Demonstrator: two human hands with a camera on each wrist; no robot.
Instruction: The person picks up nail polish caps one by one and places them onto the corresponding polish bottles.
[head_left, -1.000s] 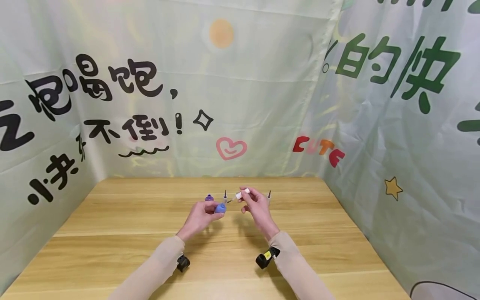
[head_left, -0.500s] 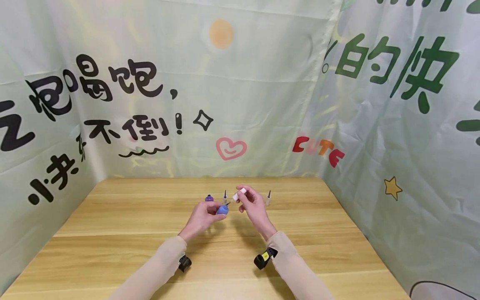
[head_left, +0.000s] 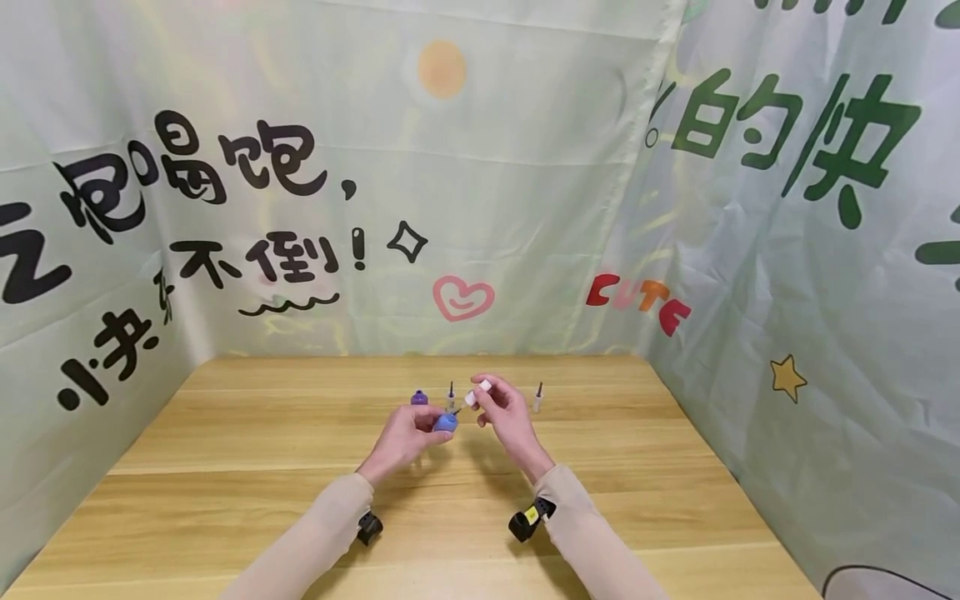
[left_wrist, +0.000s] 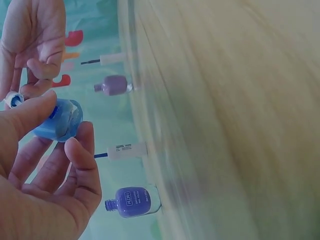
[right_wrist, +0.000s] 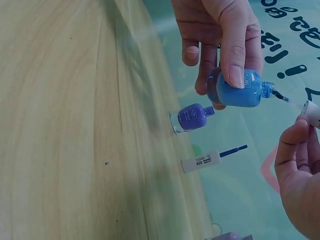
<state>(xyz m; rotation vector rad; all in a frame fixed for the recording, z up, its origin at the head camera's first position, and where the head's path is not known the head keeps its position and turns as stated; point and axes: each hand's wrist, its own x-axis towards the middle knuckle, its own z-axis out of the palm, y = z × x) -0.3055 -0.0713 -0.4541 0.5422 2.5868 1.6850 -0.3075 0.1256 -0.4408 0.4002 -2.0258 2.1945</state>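
My left hand (head_left: 401, 437) grips a small blue nail polish bottle (right_wrist: 235, 95) between thumb and fingers. The bottle is uncapped and tilted, its neck facing the other hand. Between the fingers and thumb of my right hand (head_left: 506, 408) is a white brush cap (right_wrist: 313, 114). Its brush (right_wrist: 280, 95) reaches to the bottle's mouth, dark bristles right at the rim, while the cap itself stays apart from the neck. In the left wrist view the thumb covers part of the blue bottle, and only the end of the cap shows.
Behind the hands, an open purple polish bottle (left_wrist: 135, 201) stands on the wooden table (head_left: 262, 467). Beside it a white brush cap (right_wrist: 201, 161) stands brush up. Farther right are a mauve bottle (left_wrist: 115, 85) and another upright brush cap (head_left: 537, 402). Printed curtains (head_left: 525, 208) enclose the table.
The right hand has moved slightly left, bringing the brush from beside the blue bottle to its mouth. The left hand has shifted the bottle a little to the right.
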